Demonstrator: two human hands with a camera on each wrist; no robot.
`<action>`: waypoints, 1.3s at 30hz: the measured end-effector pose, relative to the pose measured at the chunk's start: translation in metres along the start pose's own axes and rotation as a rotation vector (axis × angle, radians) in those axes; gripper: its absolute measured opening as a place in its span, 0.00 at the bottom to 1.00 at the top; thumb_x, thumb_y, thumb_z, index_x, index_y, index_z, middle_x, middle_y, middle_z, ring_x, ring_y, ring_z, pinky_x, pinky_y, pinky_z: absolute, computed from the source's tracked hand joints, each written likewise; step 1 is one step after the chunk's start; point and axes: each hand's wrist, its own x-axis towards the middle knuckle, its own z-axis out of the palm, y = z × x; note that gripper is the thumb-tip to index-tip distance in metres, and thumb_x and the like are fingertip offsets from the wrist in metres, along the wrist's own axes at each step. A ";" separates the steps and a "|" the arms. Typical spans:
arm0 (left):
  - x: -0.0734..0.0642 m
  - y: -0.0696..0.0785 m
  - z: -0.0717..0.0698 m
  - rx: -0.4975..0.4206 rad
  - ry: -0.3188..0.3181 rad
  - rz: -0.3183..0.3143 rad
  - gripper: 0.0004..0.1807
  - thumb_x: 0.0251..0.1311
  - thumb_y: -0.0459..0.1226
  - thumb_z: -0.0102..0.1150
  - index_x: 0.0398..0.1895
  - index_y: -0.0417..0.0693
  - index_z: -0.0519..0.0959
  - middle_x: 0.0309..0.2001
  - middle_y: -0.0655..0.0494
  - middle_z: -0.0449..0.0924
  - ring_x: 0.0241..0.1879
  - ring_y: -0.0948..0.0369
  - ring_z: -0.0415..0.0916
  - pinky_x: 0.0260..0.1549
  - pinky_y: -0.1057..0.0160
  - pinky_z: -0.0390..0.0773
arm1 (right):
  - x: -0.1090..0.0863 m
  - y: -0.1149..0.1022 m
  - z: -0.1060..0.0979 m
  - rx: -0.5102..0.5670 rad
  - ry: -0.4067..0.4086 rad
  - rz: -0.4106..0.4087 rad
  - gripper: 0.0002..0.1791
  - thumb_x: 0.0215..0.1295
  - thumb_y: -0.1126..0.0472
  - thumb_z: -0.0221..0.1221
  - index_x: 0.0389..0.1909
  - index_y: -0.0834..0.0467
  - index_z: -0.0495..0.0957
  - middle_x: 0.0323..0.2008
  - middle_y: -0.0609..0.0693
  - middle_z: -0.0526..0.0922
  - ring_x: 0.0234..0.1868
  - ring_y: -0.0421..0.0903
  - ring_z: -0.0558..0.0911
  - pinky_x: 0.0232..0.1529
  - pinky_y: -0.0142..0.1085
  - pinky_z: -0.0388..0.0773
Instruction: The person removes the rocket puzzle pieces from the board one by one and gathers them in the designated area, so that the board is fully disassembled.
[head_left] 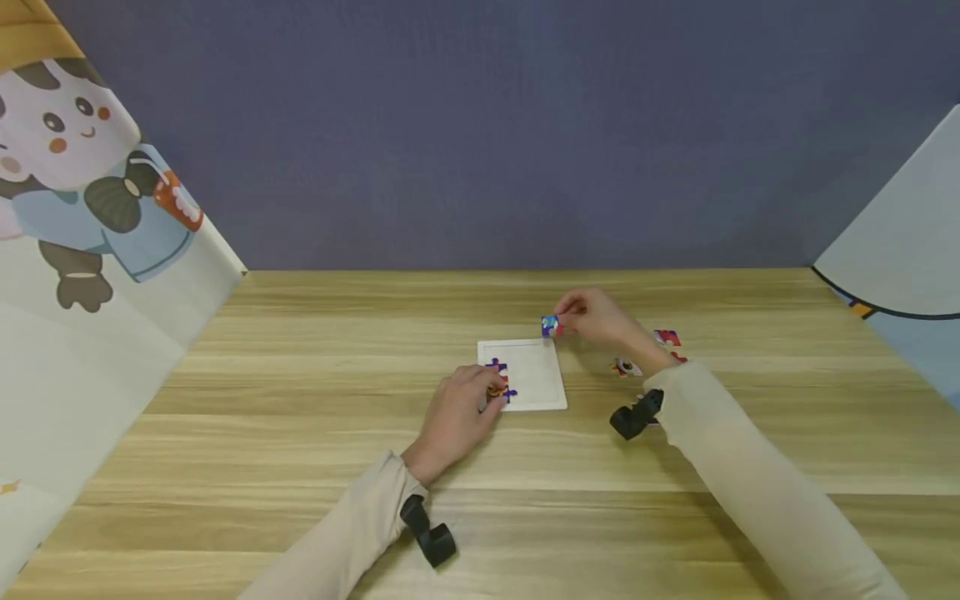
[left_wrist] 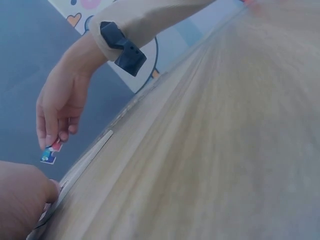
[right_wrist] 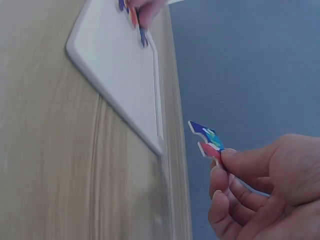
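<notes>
A white square puzzle tray (head_left: 536, 375) lies flat on the table. Joined jigsaw pieces (head_left: 502, 371) in purple, red and orange lie along its left side. My left hand (head_left: 459, 408) rests over them, its fingertips touching the pieces and hiding part of them. Above the tray's far right corner, my right hand (head_left: 596, 317) pinches a blue and red jigsaw piece (head_left: 551, 326) between thumb and fingers. In the right wrist view this jigsaw piece (right_wrist: 212, 140) is held off the table, with a notch in its edge turned toward the tray (right_wrist: 115, 75).
Several loose jigsaw pieces (head_left: 625, 367) lie to the right of the tray, some partly hidden by the right forearm. The wooden table (head_left: 300, 375) meets a dark blue wall (head_left: 510, 142) at the back. Black wrist cameras (head_left: 429, 533) stick out from both sleeves.
</notes>
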 end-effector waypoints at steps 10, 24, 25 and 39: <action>0.000 -0.001 -0.001 0.008 0.009 0.002 0.07 0.55 0.37 0.64 0.37 0.46 0.83 0.45 0.52 0.83 0.49 0.53 0.78 0.49 0.52 0.76 | 0.000 0.011 -0.010 -0.049 -0.008 -0.002 0.09 0.64 0.72 0.52 0.41 0.72 0.77 0.36 0.61 0.79 0.34 0.43 0.75 0.31 0.28 0.71; 0.000 0.001 -0.001 0.019 0.009 0.001 0.07 0.55 0.37 0.63 0.37 0.48 0.82 0.45 0.51 0.83 0.49 0.53 0.77 0.48 0.52 0.75 | 0.002 0.024 -0.014 -0.071 -0.048 0.096 0.12 0.65 0.68 0.54 0.44 0.72 0.76 0.35 0.59 0.81 0.31 0.45 0.77 0.28 0.32 0.73; 0.000 0.001 0.000 0.021 0.010 0.002 0.07 0.55 0.37 0.63 0.37 0.48 0.82 0.45 0.51 0.83 0.49 0.53 0.77 0.48 0.52 0.75 | 0.002 0.025 -0.014 -0.070 -0.050 0.095 0.12 0.65 0.68 0.54 0.44 0.72 0.76 0.35 0.59 0.81 0.31 0.45 0.77 0.28 0.32 0.73; 0.000 0.002 0.000 0.032 0.023 0.018 0.06 0.55 0.36 0.62 0.36 0.48 0.82 0.42 0.52 0.84 0.47 0.54 0.78 0.47 0.53 0.76 | 0.001 0.026 -0.013 -0.130 -0.055 0.105 0.11 0.65 0.68 0.53 0.43 0.72 0.78 0.35 0.62 0.82 0.28 0.44 0.76 0.26 0.31 0.72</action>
